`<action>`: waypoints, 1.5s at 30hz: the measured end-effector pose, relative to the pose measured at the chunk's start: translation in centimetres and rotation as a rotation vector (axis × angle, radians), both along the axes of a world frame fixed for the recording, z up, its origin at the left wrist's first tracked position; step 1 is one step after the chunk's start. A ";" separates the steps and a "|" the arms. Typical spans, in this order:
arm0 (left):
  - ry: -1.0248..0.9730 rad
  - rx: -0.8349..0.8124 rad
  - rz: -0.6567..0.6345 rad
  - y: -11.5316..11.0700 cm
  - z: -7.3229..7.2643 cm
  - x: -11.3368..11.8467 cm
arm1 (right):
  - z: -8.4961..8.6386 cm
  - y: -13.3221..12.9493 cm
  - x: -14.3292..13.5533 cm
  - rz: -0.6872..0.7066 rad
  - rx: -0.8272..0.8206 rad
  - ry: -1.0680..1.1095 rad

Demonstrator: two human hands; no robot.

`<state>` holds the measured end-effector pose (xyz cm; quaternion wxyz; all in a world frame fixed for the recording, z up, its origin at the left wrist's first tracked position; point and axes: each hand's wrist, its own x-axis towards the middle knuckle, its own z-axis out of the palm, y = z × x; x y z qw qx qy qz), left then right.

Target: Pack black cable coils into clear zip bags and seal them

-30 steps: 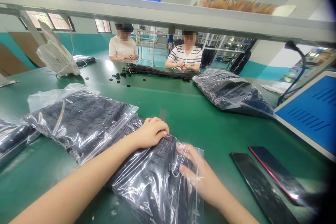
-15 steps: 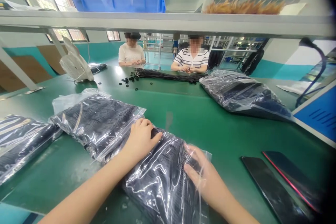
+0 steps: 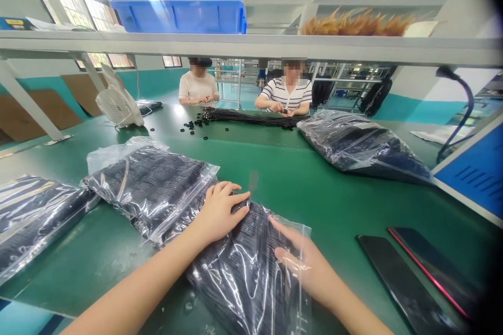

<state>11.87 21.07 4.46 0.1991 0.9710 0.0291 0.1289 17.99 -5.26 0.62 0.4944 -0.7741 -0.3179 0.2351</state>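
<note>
A clear plastic bag (image 3: 243,272) packed with rows of dark, thin ribbed pieces lies in front of me; I cannot tell what they are. My left hand (image 3: 222,212) rests on its upper left part, fingers spread. At its right side is my right hand (image 3: 302,261), fingers stretched and thumb apart, partly seen through the bag's clear zip-edged border (image 3: 304,293). Whether that hand is inside or beneath the border I cannot tell. A second, similar bag (image 3: 153,183) touches the first on the left.
Two dark phone-like slabs (image 3: 404,282) lie at right. Other bags are at the far left (image 3: 35,220) and back right (image 3: 361,141). A white fan (image 3: 118,102), black cables (image 3: 251,116) and small black rings (image 3: 190,125) lie further back. Two people sit opposite; a shelf (image 3: 267,47) crosses above.
My left hand has slid slightly right across the bag and its fingers have spread wider. My right hand has barely moved. The view has tilted up a little.
</note>
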 end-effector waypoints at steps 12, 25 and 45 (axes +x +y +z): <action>0.141 -0.015 -0.331 -5.5 2.0 -1.1 | -0.2 -0.8 1.0 -0.016 0.195 0.031; 0.122 -0.033 -0.317 -5.2 1.8 -0.7 | 1.0 -1.7 1.1 0.022 0.061 -0.032; -0.173 0.145 -0.153 -9.9 -0.7 -0.6 | 4.6 -2.4 14.3 -0.289 -0.155 -0.152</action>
